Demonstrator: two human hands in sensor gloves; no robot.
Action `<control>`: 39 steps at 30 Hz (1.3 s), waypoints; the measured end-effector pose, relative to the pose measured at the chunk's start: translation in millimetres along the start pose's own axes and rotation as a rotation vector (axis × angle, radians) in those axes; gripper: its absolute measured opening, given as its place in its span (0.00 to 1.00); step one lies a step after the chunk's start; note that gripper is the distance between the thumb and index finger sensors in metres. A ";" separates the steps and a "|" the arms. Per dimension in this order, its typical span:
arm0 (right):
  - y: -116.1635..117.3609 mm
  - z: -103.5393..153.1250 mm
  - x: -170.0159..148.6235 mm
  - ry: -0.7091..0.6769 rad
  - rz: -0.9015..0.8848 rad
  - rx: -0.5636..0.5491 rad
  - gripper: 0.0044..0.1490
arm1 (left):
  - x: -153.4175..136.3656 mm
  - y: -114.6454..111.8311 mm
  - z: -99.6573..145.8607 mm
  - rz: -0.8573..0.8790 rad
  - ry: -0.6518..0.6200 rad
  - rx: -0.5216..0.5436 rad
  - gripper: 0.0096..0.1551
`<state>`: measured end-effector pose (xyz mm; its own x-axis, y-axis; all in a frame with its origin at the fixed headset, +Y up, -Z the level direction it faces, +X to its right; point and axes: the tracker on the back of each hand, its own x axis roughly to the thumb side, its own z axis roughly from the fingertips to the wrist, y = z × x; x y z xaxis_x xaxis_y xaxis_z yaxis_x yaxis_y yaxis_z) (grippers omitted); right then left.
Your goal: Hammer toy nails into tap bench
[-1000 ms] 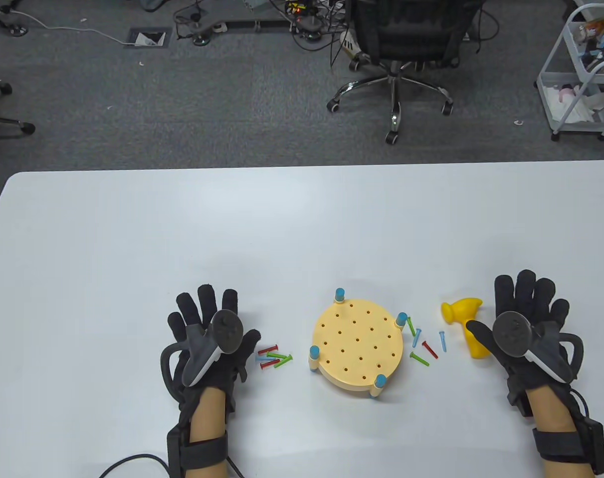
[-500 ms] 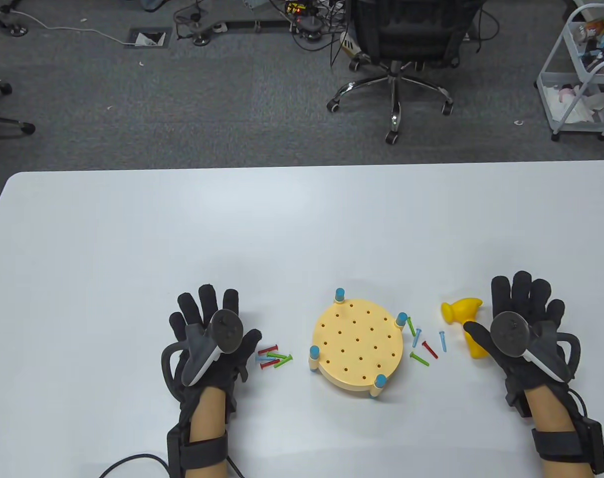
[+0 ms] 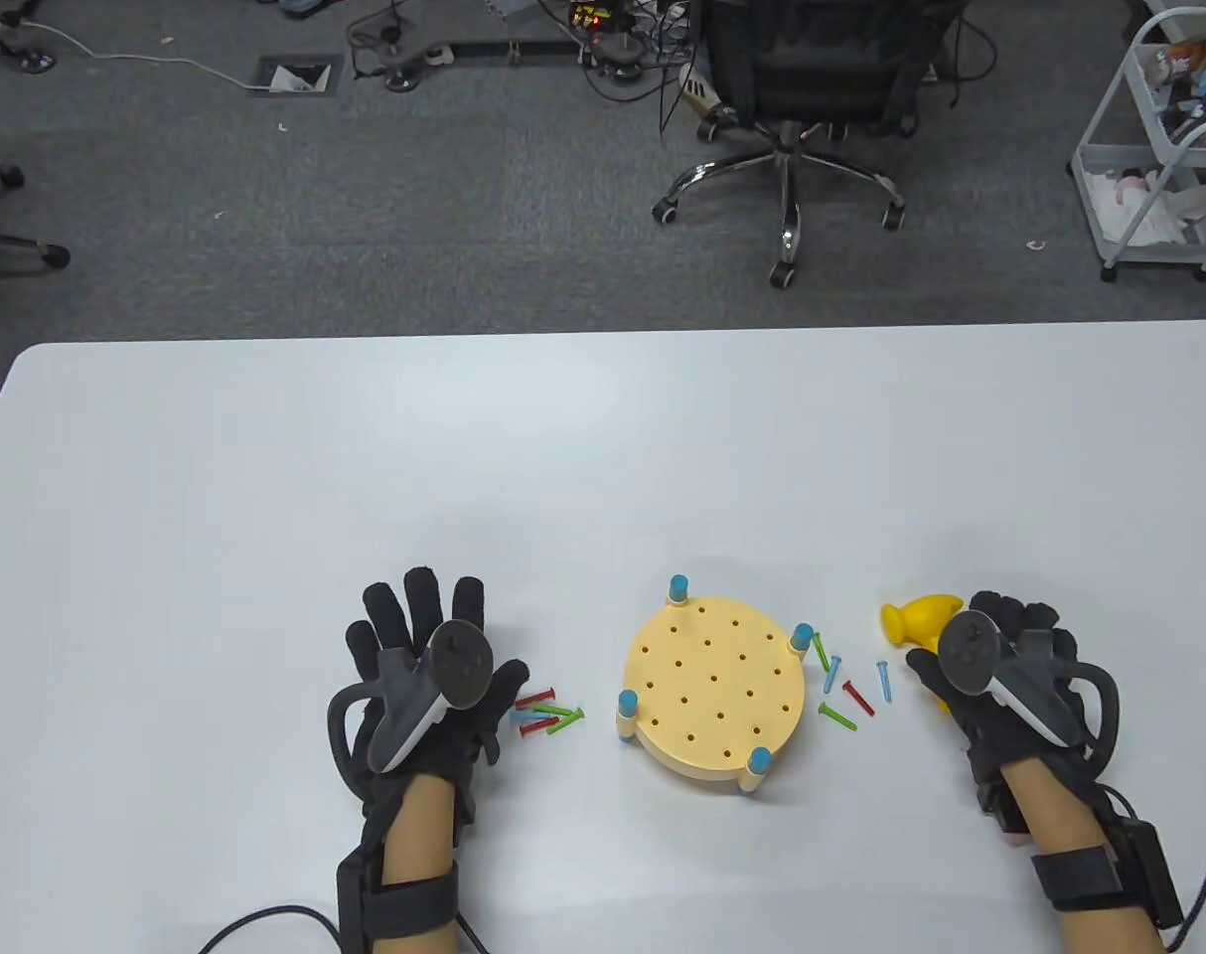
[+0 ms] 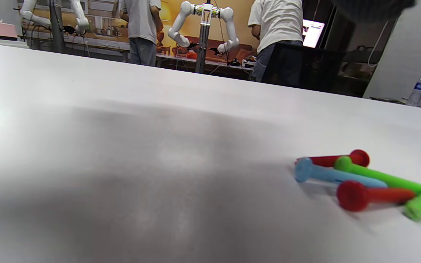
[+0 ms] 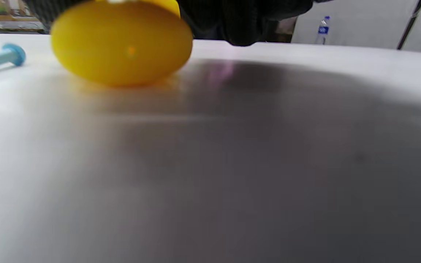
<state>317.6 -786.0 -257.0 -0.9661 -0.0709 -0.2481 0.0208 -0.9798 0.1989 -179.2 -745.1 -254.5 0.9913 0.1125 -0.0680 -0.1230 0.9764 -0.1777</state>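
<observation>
Near the table's front edge, centre: tap bench, a round cream disc pierced with small holes, standing on four pegs with blue caps. Every hole I can see is empty, so no nail has been set yet.

Right of the bench: right hand lies over the handle of the yellow hammer. Fingers curl down around the handle, thumb on the near-left side; reads as a closing grasp. The right wrist view shows the rounded handle end resting on the table, black glove fabric wrapped over its top. Hammer not lifted, judging by that contact. Head points left, toward the bench, which suits a short swing once raised.

Left of the bench: left hand flat, palm down, fingers spread and straight, holding nothing. It sits just beside the left cluster of nails, likely placed to pick one and stand it in a hole.

Nails: two loose groups, one on each side of the bench. Right group scattered between bench and hammer. Colours red, green, pale blue. In the left wrist view they are smooth, glossy plastic pins with flat round heads and thick shafts, lying crossed over one another.

Hammer: glossy, soft-looking plastic, bulbous handle, flared head. Table: matte white, smooth.
</observation>
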 end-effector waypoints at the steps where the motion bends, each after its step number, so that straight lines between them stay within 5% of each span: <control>1: 1.6 -1.5 -0.6 0.006 -0.033 0.002 0.55 | 2.7 -1.3 -0.6 -0.016 -0.012 -0.004 0.53; 10: 0.1 -7.3 1.6 0.038 -0.099 0.023 0.41 | 42.4 -21.8 -7.9 -0.198 -0.178 -0.059 0.51; 15: -13.5 -1.1 -20.3 0.092 -0.375 -0.190 0.36 | 55.8 -20.1 -6.3 -0.240 -0.231 0.015 0.46; 20: -27.0 6.2 -33.8 0.052 -0.589 -0.216 0.35 | 64.7 -16.8 -1.7 -0.317 -0.258 0.052 0.39; 39: -35.8 24.4 -11.0 -0.073 -0.528 -0.294 0.36 | 90.8 -32.1 -11.4 -0.586 -0.243 0.093 0.24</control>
<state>321.2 -745.6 -238.3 -0.8803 0.4412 -0.1742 -0.4055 -0.8906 -0.2061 -85.8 -768.4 -266.2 0.8766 -0.4168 0.2405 0.4361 0.8994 -0.0309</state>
